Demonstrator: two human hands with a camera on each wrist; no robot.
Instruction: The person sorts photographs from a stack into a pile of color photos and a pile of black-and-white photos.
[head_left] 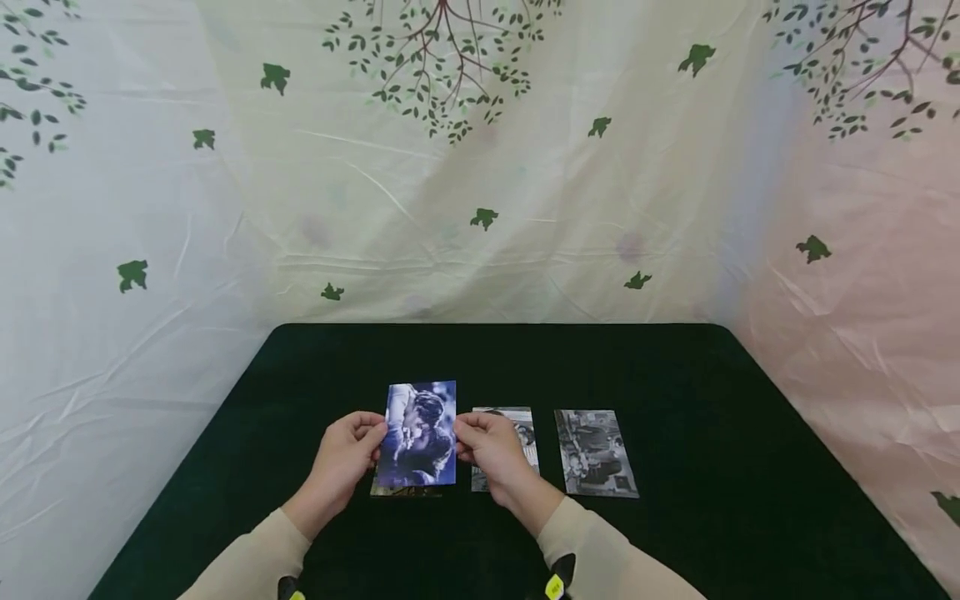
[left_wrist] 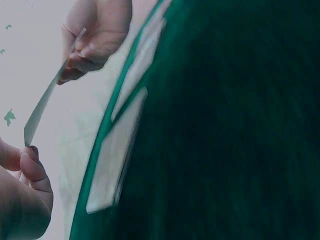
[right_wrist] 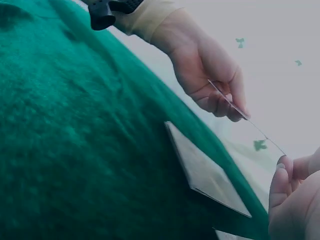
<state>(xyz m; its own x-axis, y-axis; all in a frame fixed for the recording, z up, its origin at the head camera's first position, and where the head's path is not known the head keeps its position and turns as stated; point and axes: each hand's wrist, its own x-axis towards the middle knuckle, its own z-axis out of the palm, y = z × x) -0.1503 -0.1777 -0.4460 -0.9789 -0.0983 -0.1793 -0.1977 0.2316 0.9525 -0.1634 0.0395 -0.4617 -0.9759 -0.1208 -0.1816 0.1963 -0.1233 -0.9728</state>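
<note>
I see my left hand (head_left: pixel 347 454) pinching the left edge of the blue-toned photo (head_left: pixel 417 433), and my right hand (head_left: pixel 491 446) pinching its right edge. The photo is lifted above the dark green table (head_left: pixel 712 467), over another print (head_left: pixel 405 492). At 3 o'clock from it lie two black-and-white photos (head_left: pixel 596 452), side by side, flat on the table.

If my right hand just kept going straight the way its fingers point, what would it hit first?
The right hand points left, already pinching the blue-toned photo. Past it, the left hand on the opposite edge comes first, though depth is hard to judge.
</note>
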